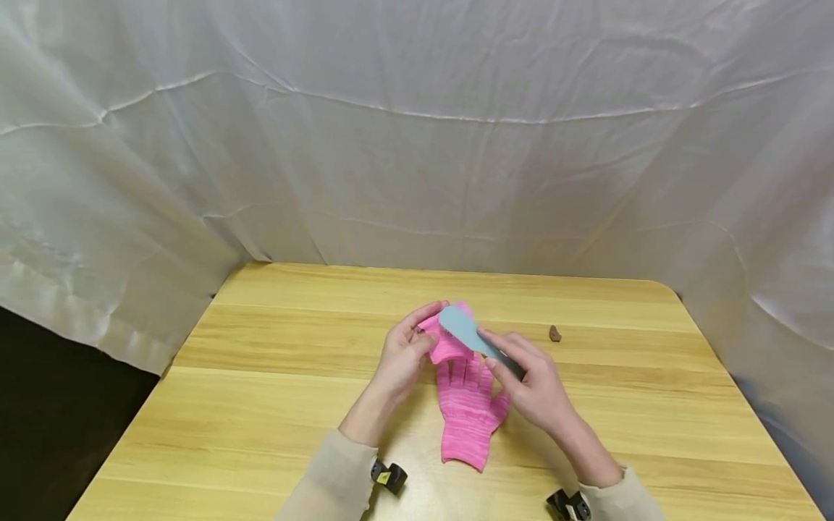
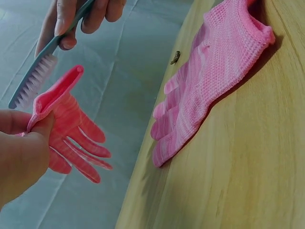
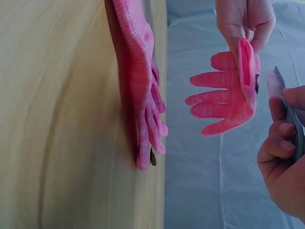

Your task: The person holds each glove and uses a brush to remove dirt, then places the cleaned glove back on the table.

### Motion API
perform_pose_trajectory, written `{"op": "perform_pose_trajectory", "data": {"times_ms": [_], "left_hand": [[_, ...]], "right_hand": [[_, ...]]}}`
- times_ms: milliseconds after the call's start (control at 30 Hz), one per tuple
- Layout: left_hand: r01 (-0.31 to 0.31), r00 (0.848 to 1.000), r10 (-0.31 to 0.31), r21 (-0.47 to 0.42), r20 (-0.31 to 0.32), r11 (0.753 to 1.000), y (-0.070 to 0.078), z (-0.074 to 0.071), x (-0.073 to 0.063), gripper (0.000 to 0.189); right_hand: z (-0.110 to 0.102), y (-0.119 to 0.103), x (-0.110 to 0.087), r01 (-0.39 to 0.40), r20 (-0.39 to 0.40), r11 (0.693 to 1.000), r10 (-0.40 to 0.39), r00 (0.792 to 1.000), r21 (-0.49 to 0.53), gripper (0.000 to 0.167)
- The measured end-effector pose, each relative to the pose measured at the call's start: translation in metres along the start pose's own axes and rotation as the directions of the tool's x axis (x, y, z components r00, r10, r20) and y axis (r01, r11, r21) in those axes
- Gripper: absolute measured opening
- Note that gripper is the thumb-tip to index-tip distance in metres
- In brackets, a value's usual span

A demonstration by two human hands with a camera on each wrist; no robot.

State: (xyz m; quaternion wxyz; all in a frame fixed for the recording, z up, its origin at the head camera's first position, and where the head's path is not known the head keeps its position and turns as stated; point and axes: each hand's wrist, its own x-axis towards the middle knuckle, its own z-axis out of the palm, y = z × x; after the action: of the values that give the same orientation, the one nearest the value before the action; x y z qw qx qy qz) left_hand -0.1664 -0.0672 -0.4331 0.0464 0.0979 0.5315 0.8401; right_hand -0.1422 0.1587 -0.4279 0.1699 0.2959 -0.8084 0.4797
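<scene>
My left hand pinches a pink knitted glove by its cuff, with the glove's fingers dangling free in both wrist views. A blue-grey brush with white bristles is gripped by its handle in my right hand. Its bristle side faces the cuff of the held glove, close beside it. A dark brown bit shows on that cuff in the right wrist view. Below the hands, a second pink glove lies flat on the table, fingers pointing away from me.
A small brown lump sits on the wooden table, right of the hands. Pale grey cloth hangs behind the table and along its sides. Each wrist carries a small black camera near the sleeve.
</scene>
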Motion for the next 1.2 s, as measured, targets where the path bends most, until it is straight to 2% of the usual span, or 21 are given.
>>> {"op": "perform_pose_trajectory", "data": {"times_ms": [400, 633, 867, 1200], "left_hand": [[-0.008, 1.0, 0.008, 0.001, 0.013, 1.0, 0.0015, 0.0018, 0.0004, 0.059], [-0.001, 1.0, 0.001, -0.009, 0.006, 1.0, 0.0022, 0.0009, 0.0002, 0.058], [0.002, 1.0, -0.002, -0.018, 0.002, 1.0, 0.0022, 0.001, 0.0004, 0.059], [0.008, 1.0, -0.008, -0.031, -0.001, 0.999, 0.0036, 0.0015, 0.001, 0.058]], "right_hand": [[0.002, -0.0004, -0.002, -0.002, 0.058, 1.0, 0.002, 0.998, 0.005, 0.047], [0.002, 0.0005, -0.0025, -0.051, 0.048, 0.998, 0.053, 0.997, -0.028, 0.05], [0.0012, 0.0045, -0.0024, -0.032, 0.02, 0.998, 0.033, 0.999, -0.047, 0.048], [-0.002, 0.0048, -0.0013, -0.055, 0.006, 0.997, 0.055, 0.998, -0.062, 0.048]]}}
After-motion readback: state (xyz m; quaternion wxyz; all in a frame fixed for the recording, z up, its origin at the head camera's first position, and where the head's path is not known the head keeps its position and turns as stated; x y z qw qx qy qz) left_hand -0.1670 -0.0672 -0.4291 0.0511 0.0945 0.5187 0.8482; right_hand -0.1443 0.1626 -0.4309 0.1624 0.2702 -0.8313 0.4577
